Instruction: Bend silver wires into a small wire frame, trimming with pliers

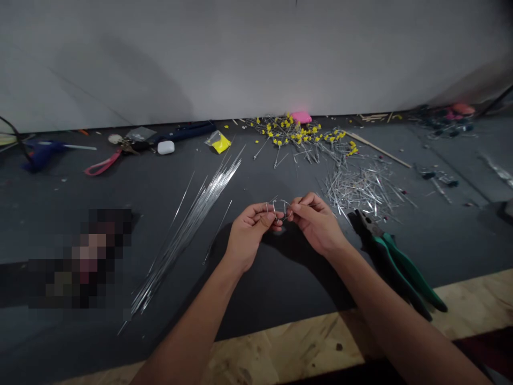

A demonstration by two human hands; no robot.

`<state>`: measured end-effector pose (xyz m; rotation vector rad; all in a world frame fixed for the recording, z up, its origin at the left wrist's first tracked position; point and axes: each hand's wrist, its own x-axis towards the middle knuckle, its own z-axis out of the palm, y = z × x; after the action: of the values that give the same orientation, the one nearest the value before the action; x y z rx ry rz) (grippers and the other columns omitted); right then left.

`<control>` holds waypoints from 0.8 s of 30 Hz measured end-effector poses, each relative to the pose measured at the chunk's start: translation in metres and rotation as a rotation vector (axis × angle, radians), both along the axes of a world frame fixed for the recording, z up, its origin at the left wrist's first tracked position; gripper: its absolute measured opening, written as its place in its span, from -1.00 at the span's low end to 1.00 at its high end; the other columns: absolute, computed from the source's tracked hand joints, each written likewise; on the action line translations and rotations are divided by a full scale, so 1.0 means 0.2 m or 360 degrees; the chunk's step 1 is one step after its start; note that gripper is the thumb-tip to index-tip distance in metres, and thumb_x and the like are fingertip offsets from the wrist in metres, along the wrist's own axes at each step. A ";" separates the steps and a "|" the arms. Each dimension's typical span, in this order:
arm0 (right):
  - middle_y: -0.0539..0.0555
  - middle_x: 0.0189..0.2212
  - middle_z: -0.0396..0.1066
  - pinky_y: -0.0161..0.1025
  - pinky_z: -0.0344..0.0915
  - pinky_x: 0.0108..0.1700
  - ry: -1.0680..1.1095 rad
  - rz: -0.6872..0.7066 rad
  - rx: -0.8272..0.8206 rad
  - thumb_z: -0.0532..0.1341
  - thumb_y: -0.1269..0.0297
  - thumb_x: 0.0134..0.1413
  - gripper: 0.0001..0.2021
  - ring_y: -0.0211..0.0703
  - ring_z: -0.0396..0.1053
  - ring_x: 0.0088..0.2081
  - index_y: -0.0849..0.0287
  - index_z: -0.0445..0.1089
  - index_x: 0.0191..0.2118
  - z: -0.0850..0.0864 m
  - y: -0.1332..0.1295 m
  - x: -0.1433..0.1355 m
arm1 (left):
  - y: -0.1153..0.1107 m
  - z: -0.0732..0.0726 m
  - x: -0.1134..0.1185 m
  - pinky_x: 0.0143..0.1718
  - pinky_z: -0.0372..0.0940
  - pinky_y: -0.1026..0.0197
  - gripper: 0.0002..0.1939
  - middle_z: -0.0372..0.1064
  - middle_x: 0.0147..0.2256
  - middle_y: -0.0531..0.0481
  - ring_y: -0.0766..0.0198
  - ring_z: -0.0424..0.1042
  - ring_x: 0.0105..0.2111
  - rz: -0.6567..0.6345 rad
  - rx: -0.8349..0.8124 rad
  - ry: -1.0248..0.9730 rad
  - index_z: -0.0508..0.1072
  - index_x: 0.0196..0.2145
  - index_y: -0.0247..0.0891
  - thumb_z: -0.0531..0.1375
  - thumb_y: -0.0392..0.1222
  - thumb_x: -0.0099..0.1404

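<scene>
A small piece of bent silvery wire [275,209] is held between my two hands at the middle of the view. My left hand [253,230] pinches its left part between thumb and fingers. On the right side of the wire, my right hand [316,220] grips it with thumb and fingertips. A bundle of long straight wires [192,222] lies left of my left hand, with one loose wire [218,230] beside it. Beyond my right hand is a heap of short cut wires [358,184]. Pliers with green and black handles [396,262] rest right of my right forearm.
Yellow-tipped wires [296,133], a pink lump [301,117], a yellow packet [219,142] and a wooden stick [377,148] lie toward the wall. A white case [165,147], pink strap [103,163] and blue glue gun [44,154] are at left. A pixelated patch covers the lower left.
</scene>
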<state>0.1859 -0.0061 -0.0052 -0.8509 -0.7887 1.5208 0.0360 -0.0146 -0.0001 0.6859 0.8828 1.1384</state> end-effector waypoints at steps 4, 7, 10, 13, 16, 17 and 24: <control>-0.09 -0.44 0.38 -0.33 0.27 -0.31 0.0025 0.0136 -0.0051 0.32 0.36 -0.09 -0.82 -0.38 0.32 -0.45 0.14 0.29 -0.54 -0.01 0.00 0.00 | 0.00 0.00 0.00 -0.35 0.38 0.27 -0.79 0.51 -0.37 -0.04 0.37 0.46 -0.44 -0.0018 -0.0008 -0.0012 0.45 -0.31 -0.32 0.32 -0.23 0.07; -0.09 -0.41 0.38 -0.32 0.27 -0.30 0.0018 0.0183 -0.0066 0.34 0.34 -0.09 -0.83 -0.37 0.32 -0.44 0.13 0.31 -0.53 -0.02 0.00 0.00 | 0.00 -0.01 0.00 -0.34 0.38 0.27 -0.81 0.51 -0.40 -0.03 0.37 0.46 -0.44 -0.0031 -0.0024 -0.0027 0.47 -0.34 -0.31 0.33 -0.23 0.06; -0.09 -0.41 0.38 -0.33 0.26 -0.31 0.0014 0.0205 -0.0065 0.34 0.35 -0.08 -0.84 -0.37 0.32 -0.43 0.13 0.33 -0.52 -0.02 0.00 0.00 | 0.00 -0.01 0.00 -0.35 0.38 0.29 -0.82 0.50 -0.42 -0.01 0.37 0.47 -0.44 -0.0023 -0.0030 -0.0047 0.48 -0.36 -0.31 0.33 -0.23 0.04; -0.10 -0.41 0.39 -0.34 0.25 -0.32 0.0002 0.0207 -0.0069 0.35 0.36 -0.10 -0.85 -0.38 0.32 -0.44 0.13 0.34 -0.52 -0.02 -0.01 0.00 | 0.00 -0.01 0.00 -0.36 0.37 0.30 -0.82 0.50 -0.43 -0.01 0.37 0.46 -0.44 0.0004 -0.0037 -0.0057 0.49 -0.37 -0.32 0.34 -0.23 0.04; -0.09 -0.43 0.40 -0.33 0.25 -0.31 0.0006 0.0164 -0.0080 0.36 0.34 -0.12 -0.86 -0.37 0.32 -0.44 0.12 0.37 -0.49 -0.02 0.00 0.00 | 0.00 0.00 0.00 -0.36 0.36 0.29 -0.81 0.50 -0.42 -0.02 0.36 0.46 -0.43 0.0022 -0.0033 -0.0068 0.49 -0.37 -0.33 0.34 -0.22 0.04; -0.09 -0.45 0.40 -0.32 0.25 -0.30 0.0013 0.0139 -0.0091 0.36 0.34 -0.12 -0.87 -0.36 0.32 -0.44 0.11 0.37 -0.47 -0.02 0.00 0.00 | 0.00 0.00 0.00 -0.36 0.35 0.29 -0.81 0.50 -0.41 -0.02 0.36 0.46 -0.43 0.0036 -0.0031 -0.0070 0.49 -0.37 -0.33 0.34 -0.21 0.04; -0.09 -0.53 0.39 -0.33 0.23 -0.32 0.0082 -0.0011 -0.0173 0.34 0.30 -0.08 -0.83 -0.34 0.32 -0.44 0.13 0.33 -0.53 -0.03 0.01 0.00 | 0.01 0.00 -0.01 -0.36 0.35 0.28 -0.80 0.51 -0.41 -0.03 0.37 0.45 -0.44 0.0105 -0.0029 -0.0049 0.50 -0.35 -0.32 0.34 -0.22 0.04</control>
<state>0.1865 -0.0045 -0.0103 -0.8899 -0.6699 1.5847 0.0345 -0.0134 0.0007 0.6270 0.8940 1.1955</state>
